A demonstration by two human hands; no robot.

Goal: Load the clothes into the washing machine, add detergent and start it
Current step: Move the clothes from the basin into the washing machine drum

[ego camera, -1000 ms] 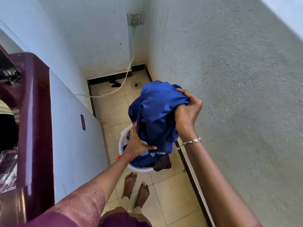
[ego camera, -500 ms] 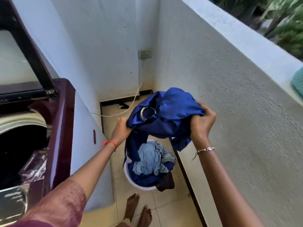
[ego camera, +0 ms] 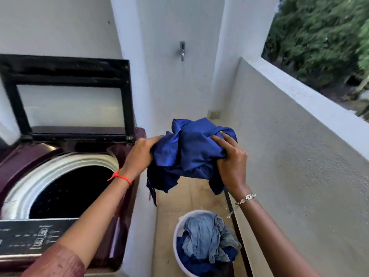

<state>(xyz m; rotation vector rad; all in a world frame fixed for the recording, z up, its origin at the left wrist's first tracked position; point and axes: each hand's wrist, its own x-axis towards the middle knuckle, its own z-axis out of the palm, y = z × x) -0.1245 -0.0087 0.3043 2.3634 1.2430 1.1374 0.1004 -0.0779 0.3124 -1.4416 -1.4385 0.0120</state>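
Observation:
A bunched dark blue garment (ego camera: 187, 154) hangs in the air to the right of the washing machine (ego camera: 20, 154), level with its top. My left hand (ego camera: 142, 153) grips its left side and my right hand (ego camera: 231, 158) grips its right side. The maroon top-loading machine stands at the left with its glass lid (ego camera: 67, 104) raised and its dark drum (ego camera: 67, 190) open. On the floor below my hands sits a white bucket (ego camera: 176, 232) holding a light blue cloth (ego camera: 207, 236) and more dark blue clothes.
The machine's control panel (ego camera: 34, 236) runs along its near edge. A tap (ego camera: 182, 49) sticks out of the far wall. A low white parapet wall (ego camera: 299, 126) closes the narrow tiled floor (ego camera: 191, 196) on the right, with trees beyond.
Both hands have lifted the blue garment up out of the bucket and carried it left toward the machine. My view has risen, bringing the open drum and lid into sight.

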